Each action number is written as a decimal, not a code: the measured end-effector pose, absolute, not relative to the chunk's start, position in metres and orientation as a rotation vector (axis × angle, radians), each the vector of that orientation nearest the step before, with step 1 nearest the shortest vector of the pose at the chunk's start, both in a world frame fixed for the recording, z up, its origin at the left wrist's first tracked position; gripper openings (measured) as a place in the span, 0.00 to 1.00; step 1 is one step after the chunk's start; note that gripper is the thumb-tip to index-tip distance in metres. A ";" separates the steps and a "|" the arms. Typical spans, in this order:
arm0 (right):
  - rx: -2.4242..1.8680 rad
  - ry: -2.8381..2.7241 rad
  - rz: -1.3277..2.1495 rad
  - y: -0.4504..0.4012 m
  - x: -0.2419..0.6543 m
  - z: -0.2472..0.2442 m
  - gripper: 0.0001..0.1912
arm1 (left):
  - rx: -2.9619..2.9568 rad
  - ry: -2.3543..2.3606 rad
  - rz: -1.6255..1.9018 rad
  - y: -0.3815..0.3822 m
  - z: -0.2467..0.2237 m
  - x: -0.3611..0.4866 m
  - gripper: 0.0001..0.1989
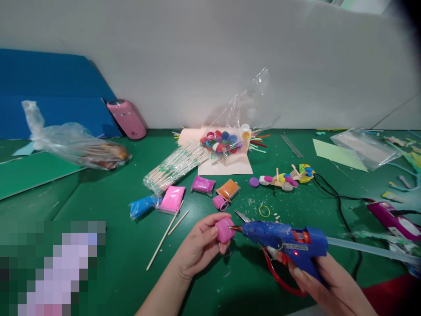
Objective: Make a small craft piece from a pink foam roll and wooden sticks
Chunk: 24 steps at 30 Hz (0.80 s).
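Observation:
Near the middle front, my left hand (200, 243) pinches a small pink cylindrical piece (225, 231) between thumb and fingers. My right hand (324, 281) is wrapped round the handle of a blue hot glue gun (284, 237), whose red light is lit. The gun's brown nozzle points left, its tip at the pink piece; whether the two touch is hard to tell. A clear glue stick (365, 250) sticks out of the gun's back. Red-handled scissors (274, 272) lie partly hidden under the gun. Just beyond my left hand rests a pink cap (220, 202).
Clay packets in pink (172, 199), purple (203, 185), orange (228, 189) and blue (143, 206) lie ahead, beside wooden sticks (164, 237). Behind are a bag of bottle caps (222, 142) and a pink bottle (127, 120). A colourful cap-and-stick figure (283, 179) and black cable (342, 219) lie right.

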State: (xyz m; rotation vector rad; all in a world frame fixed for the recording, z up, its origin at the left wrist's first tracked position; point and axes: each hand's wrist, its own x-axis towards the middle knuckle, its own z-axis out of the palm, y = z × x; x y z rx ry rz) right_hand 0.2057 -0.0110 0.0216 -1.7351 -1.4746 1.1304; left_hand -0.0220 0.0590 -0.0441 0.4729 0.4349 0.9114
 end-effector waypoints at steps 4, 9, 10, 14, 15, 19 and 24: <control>-1.759 -1.435 1.156 -0.010 0.205 0.022 0.15 | 0.469 0.438 0.913 0.059 -0.044 -0.022 0.16; -1.735 -1.470 1.184 -0.013 0.208 0.019 0.16 | 0.459 0.445 0.912 0.059 -0.043 -0.022 0.17; -1.733 -1.484 1.188 -0.014 0.209 0.018 0.15 | 0.461 0.447 0.914 0.059 -0.043 -0.022 0.17; -1.741 -1.522 1.167 -0.015 0.211 0.017 0.14 | 0.469 0.447 0.915 0.059 -0.044 -0.022 0.17; -1.741 -1.532 1.155 -0.015 0.211 0.017 0.13 | 0.468 0.448 0.913 0.059 -0.044 -0.022 0.17; -1.756 -1.566 1.105 -0.014 0.212 0.016 0.12 | 0.473 0.467 0.896 0.059 -0.044 -0.022 0.17; -1.727 -1.585 1.092 -0.013 0.211 0.017 0.12 | 0.481 0.475 0.897 0.058 -0.045 -0.022 0.18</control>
